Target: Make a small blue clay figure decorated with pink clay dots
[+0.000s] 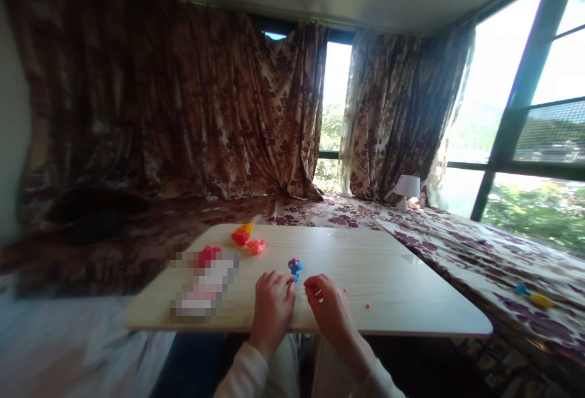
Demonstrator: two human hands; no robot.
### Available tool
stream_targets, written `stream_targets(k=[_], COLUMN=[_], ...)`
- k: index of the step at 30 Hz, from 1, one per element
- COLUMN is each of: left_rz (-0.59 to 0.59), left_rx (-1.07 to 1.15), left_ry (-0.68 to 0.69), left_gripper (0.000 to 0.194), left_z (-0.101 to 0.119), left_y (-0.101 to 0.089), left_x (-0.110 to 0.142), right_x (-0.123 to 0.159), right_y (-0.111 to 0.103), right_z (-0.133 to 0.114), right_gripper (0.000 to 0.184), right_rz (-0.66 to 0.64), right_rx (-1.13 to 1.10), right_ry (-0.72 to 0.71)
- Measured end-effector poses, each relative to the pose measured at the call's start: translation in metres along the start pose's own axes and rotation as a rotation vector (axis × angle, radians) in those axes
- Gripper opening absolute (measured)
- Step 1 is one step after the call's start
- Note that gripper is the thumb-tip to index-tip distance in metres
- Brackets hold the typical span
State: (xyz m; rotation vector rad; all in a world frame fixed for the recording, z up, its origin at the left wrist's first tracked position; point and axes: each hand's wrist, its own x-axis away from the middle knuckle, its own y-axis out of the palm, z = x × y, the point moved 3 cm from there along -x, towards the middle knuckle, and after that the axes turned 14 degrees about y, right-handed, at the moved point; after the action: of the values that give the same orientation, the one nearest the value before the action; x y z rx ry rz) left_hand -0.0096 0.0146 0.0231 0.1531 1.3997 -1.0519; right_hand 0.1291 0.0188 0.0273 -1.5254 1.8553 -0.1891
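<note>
A small blue clay figure (295,264) with several red dots on its rounded top stands near the middle of the table. My left hand (273,300) has its thumb and forefinger closed at the figure's lower blue part. Just to the right, my right hand (329,308) is held in a pinch, its fingertips apart from the figure. Anything between those fingertips is too small to make out. Tiny red clay bits, one of them a red ball (368,305), lie on the table right of my right hand.
The pale wooden table (402,282) has rounded corners. Toward its back left lie orange (247,227) and red crumpled pieces (256,247), with a dark pink piece (209,254) beside a blurred-out flat item (205,288). A white lamp (406,186) stands farther back, near the windows.
</note>
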Motion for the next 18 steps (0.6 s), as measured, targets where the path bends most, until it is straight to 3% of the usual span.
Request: stream_targets(k=[5,18], left_rz=[-0.038,-0.083], left_rx=[0.037,0.028], left_ry=[0.028,0.041], left_gripper=[0.016,0.015], left_z=[0.003,0.006], left_y=[0.004,0.003], left_x=[0.009,0.006], right_x=[0.003,-0.001], right_y=[0.02,0.017], right_z=[0.003,0.009], right_gripper=[0.023,0.015], right_rz=[0.051,0.04], right_rx=[-0.199,-0.344], right_ry=[-0.122,-0.036])
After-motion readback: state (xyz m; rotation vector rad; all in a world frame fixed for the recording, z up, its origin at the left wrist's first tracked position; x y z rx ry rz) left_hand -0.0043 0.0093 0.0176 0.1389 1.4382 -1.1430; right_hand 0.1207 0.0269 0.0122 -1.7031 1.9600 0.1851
